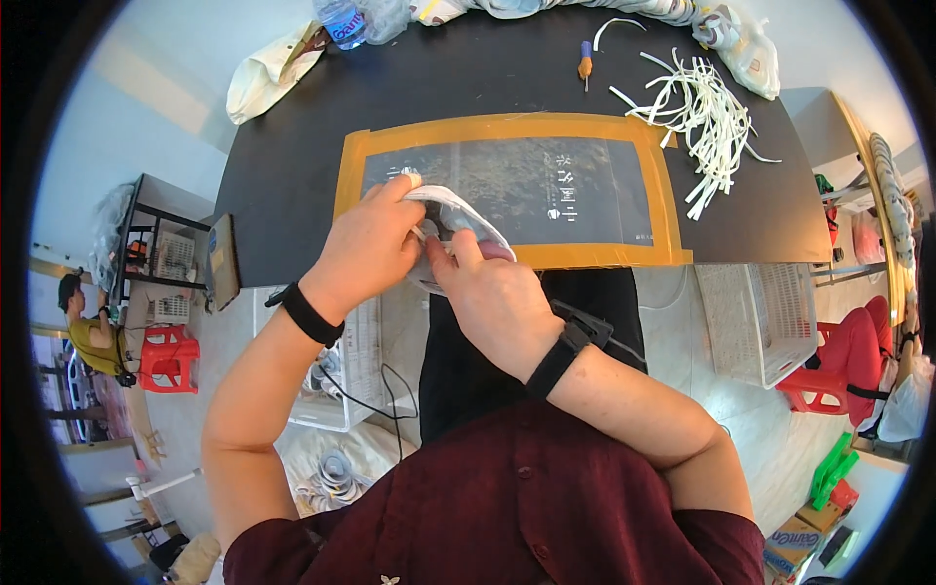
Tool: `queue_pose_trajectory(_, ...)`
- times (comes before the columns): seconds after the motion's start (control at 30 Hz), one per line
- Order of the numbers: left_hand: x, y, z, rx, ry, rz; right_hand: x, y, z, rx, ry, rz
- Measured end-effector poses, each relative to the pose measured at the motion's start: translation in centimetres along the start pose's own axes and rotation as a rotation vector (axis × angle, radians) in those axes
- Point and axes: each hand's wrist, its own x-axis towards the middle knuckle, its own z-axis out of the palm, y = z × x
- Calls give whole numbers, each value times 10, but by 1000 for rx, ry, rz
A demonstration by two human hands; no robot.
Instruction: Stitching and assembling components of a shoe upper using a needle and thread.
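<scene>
Both hands are at a curved, pouch-like fabric piece [475,216] with a white rim and a greyish inside; its exact kind I cannot make out. It sits over the near edge of the dark table. My left hand [375,234] grips the rim on its left side, fingers closed. Inside the opening, my right hand [490,295] has its fingers bent and closed on the piece. A thin white bit, perhaps a strip's end, shows between the two hands. The piece's underside is mostly hidden by the hands.
A clear sheet edged with orange tape [507,125] lies on the table. White strips [704,122] are heaped at the right, near a screwdriver [585,66]. A bottle [341,24] and fabric pieces line the back. White crates [756,322] stand below; other people sit at both sides.
</scene>
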Motion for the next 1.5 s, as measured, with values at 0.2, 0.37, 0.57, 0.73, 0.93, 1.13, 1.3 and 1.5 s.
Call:
queue_pose_trajectory(0.2,8,5,-7,121,-108,38,2,-2,-5,-82,-80,10)
queue_pose_trajectory(0.37,1,-2,4,51,-18,36,1,-3,-3,-78,-47,8)
queue_pose_trajectory(0.57,0,0,9,-13,120,28,4,-10,8,-260,-27,-9)
queue_pose_trajectory(0.73,2,3,2,3,90,32,7,-11,9,-148,-110,9)
queue_pose_trajectory(0.93,0,4,1,136,-13,85,9,-7,-2,-153,-71,-13)
queue_pose_trajectory(1.13,-3,4,6,95,156,136,16,-3,2,29,-59,22)
queue_pose_trajectory(1.3,-2,-4,15,85,188,131,21,-4,1,16,-133,12)
queue_pose_trajectory(1.5,-1,1,2,-45,76,88,19,-3,3,2,-131,19)
